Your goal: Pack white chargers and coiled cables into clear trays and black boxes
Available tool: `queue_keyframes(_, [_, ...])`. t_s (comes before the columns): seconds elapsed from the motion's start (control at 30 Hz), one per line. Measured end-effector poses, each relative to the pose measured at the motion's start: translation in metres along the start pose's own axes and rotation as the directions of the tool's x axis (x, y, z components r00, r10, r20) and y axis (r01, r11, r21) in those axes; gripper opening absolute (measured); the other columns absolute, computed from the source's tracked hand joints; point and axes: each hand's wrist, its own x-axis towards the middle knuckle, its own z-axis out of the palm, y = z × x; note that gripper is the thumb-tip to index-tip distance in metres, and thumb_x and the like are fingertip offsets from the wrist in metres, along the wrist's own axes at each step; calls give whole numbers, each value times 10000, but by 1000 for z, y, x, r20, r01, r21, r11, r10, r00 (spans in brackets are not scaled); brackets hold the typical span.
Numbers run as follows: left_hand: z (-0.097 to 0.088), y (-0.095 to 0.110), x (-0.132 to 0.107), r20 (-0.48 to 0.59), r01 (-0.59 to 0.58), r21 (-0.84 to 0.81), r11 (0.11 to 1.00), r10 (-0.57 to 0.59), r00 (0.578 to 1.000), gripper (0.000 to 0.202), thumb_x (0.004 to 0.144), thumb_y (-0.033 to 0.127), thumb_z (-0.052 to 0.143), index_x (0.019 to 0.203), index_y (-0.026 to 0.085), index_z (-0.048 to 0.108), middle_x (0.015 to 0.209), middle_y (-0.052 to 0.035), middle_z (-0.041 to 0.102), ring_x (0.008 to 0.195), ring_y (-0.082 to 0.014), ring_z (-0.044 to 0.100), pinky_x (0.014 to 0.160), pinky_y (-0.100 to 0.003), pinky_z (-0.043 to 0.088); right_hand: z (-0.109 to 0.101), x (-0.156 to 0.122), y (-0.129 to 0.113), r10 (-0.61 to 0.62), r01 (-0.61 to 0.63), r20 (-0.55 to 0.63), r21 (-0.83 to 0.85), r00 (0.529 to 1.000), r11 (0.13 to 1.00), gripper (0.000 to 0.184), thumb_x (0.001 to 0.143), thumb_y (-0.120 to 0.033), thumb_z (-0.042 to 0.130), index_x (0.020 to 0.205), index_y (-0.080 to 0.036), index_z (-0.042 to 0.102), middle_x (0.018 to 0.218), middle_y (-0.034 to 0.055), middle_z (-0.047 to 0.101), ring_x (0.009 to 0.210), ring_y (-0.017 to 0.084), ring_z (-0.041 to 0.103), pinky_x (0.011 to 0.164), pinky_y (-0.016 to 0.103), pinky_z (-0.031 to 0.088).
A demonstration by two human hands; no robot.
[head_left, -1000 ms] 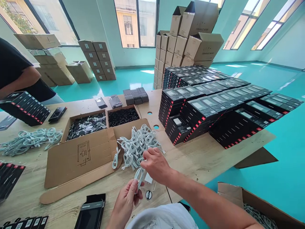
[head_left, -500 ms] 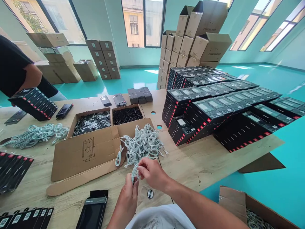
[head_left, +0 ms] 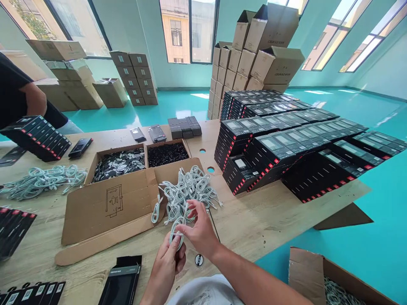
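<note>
My left hand (head_left: 168, 258) is closed around a small coiled white cable (head_left: 176, 237), thumb across the lower part of the loop. My right hand (head_left: 202, 231) is just to the right of the coil, its thumb near or against the loop and its fingers spread apart above. Directly beyond both hands lies a heap of white coiled cables (head_left: 190, 188). One separate cable bundle (head_left: 155, 210) rests on the cardboard flap to the left. A round black-and-white disc (head_left: 199, 260) lies on the table beside my right wrist.
A cardboard tray (head_left: 104, 205) holds flat discs and small black parts. Stacked black boxes (head_left: 280, 148) fill the right side. An open black box (head_left: 121, 281) lies near front left. A carton of cables (head_left: 305, 271) stands lower right. Another person (head_left: 34, 99) is at far left.
My right hand has loosened from its pinch on the cable, and its fingers have spread upward. The coil in my left hand shows more as a round loop. The view has shifted slightly.
</note>
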Motion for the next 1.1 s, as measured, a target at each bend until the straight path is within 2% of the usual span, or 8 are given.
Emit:
queue_keyframes(0.1, [3, -2, -2, 56, 51, 27, 998, -52, 997, 513, 753, 695, 691, 911, 237, 525, 562, 95, 466, 423, -51, 308, 441, -207, 154, 8, 4, 4, 258, -344, 252, 408, 933, 846, 681, 643, -492, 843, 1223, -224, 606, 1204, 113, 689, 1025, 261, 675, 841, 374, 519])
queue_keyframes(0.2, [8, -4, -5, 66, 98, 157, 983, -109, 992, 516, 788, 713, 621, 966, 234, 547, 525, 82, 496, 402, -72, 346, 439, -221, 174, 16, 6, 11, 324, -540, 451, 526, 832, 657, 547, 657, -682, 788, 846, -190, 641, 751, 55, 736, 704, 223, 704, 719, 355, 531])
queue_keyframes(0.37, [-8, -10, 7, 199, -24, 615, 788, -126, 972, 525, 870, 714, 334, 921, 234, 540, 663, 12, 607, 503, -152, 527, 476, -276, 339, 5, 16, 19, 353, -469, 310, 622, 883, 627, 630, 765, -778, 656, 552, -230, 430, 340, -87, 448, 310, 96, 451, 603, 307, 533])
queue_keyframes(0.5, [-31, -27, 42, 94, -80, 779, 622, 9, 996, 255, 748, 484, 581, 724, 249, 484, 682, 13, 555, 690, -205, 546, 664, -335, 414, -23, 27, 21, 390, -440, 231, 649, 891, 621, 641, 787, -750, 667, 521, -235, 393, 295, -104, 370, 260, 78, 361, 531, 286, 519])
queue_keyframes(0.63, [-33, -58, 76, 37, -82, 829, 553, 93, 995, 311, 490, 238, 734, 591, 268, 441, 614, 37, 474, 718, -247, 537, 709, -365, 380, -51, 27, 27, 439, -431, 185, 700, 880, 569, 548, 768, -622, 774, 573, -218, 458, 372, -91, 476, 340, 86, 466, 604, 285, 551])
queue_keyframes(0.87, [-11, -73, 85, 61, -147, 659, 738, 142, 988, 292, 577, 232, 692, 529, 259, 406, 498, 60, 419, 557, -175, 478, 575, -291, 338, -79, 15, 40, 536, -397, -22, 646, 844, 652, 434, 797, -619, 725, 729, -205, 613, 672, 40, 739, 713, 224, 747, 787, 373, 576])
queue_keyframes(1.0, [6, -53, 67, -17, -107, 450, 886, 128, 992, 221, 709, 296, 630, 878, 255, 494, 646, 38, 606, 600, -206, 635, 531, -275, 433, -68, 9, 38, 297, -163, -263, 432, 918, 887, 536, 890, -704, 551, 875, -205, 745, 1132, 127, 779, 1190, 274, 671, 1064, 409, 472])
queue_keyframes(1.1, [19, -31, 51, -84, -117, 284, 952, 146, 986, 491, 769, 294, 587, 1234, 222, 447, 911, -61, 734, 802, -245, 731, 685, -360, 564, -50, 5, 31, 56, 14, -280, 241, 958, 970, 564, 973, -674, 446, 1094, -221, 760, 1349, 113, 687, 1328, 256, 571, 1158, 424, 392])
